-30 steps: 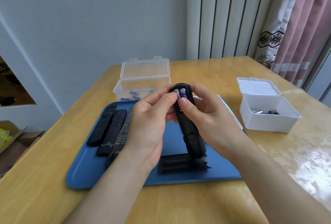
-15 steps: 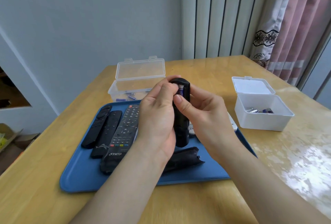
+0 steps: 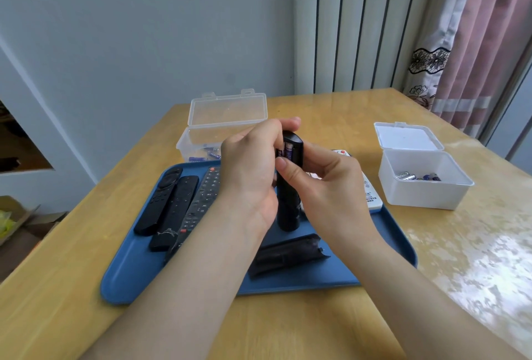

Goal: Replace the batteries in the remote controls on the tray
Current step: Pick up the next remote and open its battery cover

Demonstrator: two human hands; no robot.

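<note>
- The black remote (image 3: 287, 210) stands upright in the middle of the frame, lifted above the blue tray (image 3: 129, 279). Its open back faces the camera, so the battery bay near its top end is in plain sight.
- Two purple batteries (image 3: 288, 152) sit in that bay. They look to be in the middle of being seated or prised out, though which cannot be told.
- The left hand (image 3: 250, 175) grips the remote's upper part from the frame's left. Its fingers curl over the top end, probably to steady the body.
- The right hand (image 3: 325, 187) grasps the remote from the frame's right with its fingers wrapped behind. The thumb lies across the front just below the batteries, seemingly to work on them.
- Both forearms rise from the bottom edge and meet at the remote, with the wrists held clear of the tray.
- A dark cover (image 3: 288, 253) lies on the tray just below the hands, probably kept close for refitting.
- Three more black remotes (image 3: 175, 213) lie side by side on the tray's left part. A white remote (image 3: 371, 195) lies at its right edge, partly hidden behind the right hand.
- On the bench (image 3: 316, 325), an open clear box (image 3: 201, 141) behind the tray holds batteries. An open white box (image 3: 423, 190) at the frame's right holds a few more, and both are within easy reach.
</note>
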